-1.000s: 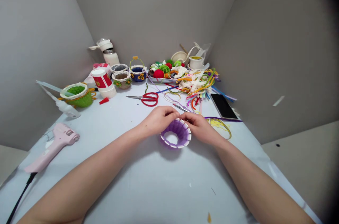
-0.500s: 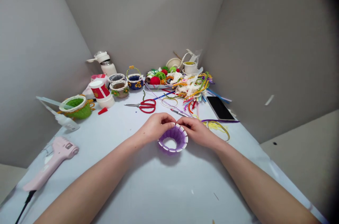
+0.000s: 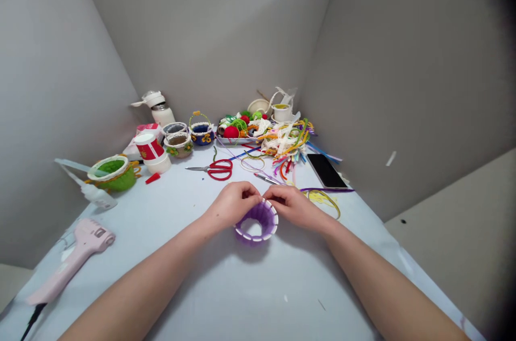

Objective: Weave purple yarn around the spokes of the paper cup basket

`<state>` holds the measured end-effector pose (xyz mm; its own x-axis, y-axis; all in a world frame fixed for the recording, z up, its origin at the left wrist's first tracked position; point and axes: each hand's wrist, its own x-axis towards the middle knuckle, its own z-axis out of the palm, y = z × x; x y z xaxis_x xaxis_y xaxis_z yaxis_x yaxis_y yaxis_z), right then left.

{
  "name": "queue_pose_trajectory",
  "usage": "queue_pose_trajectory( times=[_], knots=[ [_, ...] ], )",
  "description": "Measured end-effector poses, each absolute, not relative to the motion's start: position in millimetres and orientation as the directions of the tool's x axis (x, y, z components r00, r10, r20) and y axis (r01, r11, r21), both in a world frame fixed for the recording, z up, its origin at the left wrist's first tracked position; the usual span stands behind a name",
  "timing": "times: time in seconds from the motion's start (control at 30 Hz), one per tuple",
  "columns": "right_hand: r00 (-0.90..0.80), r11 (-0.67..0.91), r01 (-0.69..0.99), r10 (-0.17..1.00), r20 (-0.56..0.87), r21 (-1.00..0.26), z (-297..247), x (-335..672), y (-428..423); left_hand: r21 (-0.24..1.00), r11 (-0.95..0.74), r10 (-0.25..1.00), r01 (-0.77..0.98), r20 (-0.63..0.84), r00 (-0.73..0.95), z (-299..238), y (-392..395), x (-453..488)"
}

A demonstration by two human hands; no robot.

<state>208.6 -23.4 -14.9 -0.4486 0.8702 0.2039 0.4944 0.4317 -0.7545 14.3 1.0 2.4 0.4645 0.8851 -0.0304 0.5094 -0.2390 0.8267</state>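
Observation:
A small cup (image 3: pixel 264 216) woven round with purple yarn, its white rim cut into slots, is tilted with its mouth facing me. My left hand (image 3: pixel 236 204) grips the far left of the rim between thumb and fingers. At the far side of the rim my right hand (image 3: pixel 292 205) is closed in a pinch, its fingertips close to those of the left. Any loose strand between the fingers is too small to make out. Beyond the hands lie red-handled scissors (image 3: pixel 220 169) and a pen (image 3: pixel 266 178).
On the left lie a pink glue gun (image 3: pixel 86 244), a glue bottle (image 3: pixel 99 196) and a green basket (image 3: pixel 121 177). Small finished baskets (image 3: pixel 179 146) and a white bottle (image 3: pixel 162 115) stand behind. Back right are a yarn-filled tray (image 3: pixel 237 141), colourful strands (image 3: pixel 286 142) and a phone (image 3: pixel 326 171).
The view has shifted slightly, so the table's things sit a little lower and further left. Both hands stay at the cup's far rim, the right fingertips having shifted slightly.

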Motion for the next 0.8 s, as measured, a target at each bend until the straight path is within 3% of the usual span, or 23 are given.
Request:
queue_pose_trajectory(
  times=[0.57, 0.8],
  knots=[
    [-0.398, 0.382, 0.531, 0.9, 0.175, -0.756, 3, 213, -31, 0.782, -0.253, 0.882, 0.569, -0.055, 0.468, 3, -1, 14],
    [-0.457, 0.523, 0.546, 0.841, 0.291, -0.654, 8, 211, -36, 0.784, -0.272, 0.877, 0.558, -0.037, 0.479, 1, 0, 14]
  ],
)
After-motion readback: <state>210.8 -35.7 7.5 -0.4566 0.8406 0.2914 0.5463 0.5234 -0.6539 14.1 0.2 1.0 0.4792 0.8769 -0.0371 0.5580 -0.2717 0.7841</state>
